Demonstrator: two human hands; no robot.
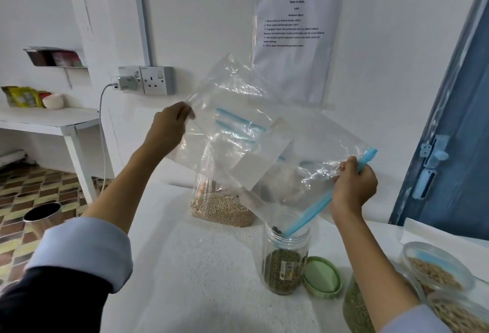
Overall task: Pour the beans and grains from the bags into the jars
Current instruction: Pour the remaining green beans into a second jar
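I hold a clear zip bag (pixel 267 144) tilted over an open clear jar (pixel 286 256). My left hand (pixel 169 126) pinches the bag's raised bottom corner. My right hand (pixel 353 187) grips the blue zip edge, whose lower end dips into the jar's mouth. The bag looks almost empty, and dark green beans fill the jar's lower part. The jar's green lid (pixel 321 277) lies on the white table (pixel 201 274) just right of it. Behind stands another clear bag (pixel 225 205) with pale grains in its bottom.
At the right table edge stand jars of tan grains (pixel 436 271) and, near my right forearm, a jar of green beans (pixel 356 309). A printed sheet (pixel 293 36) hangs on the wall. A socket with a charger (pixel 145 81), a side table and a metal bin (pixel 42 215) are at left.
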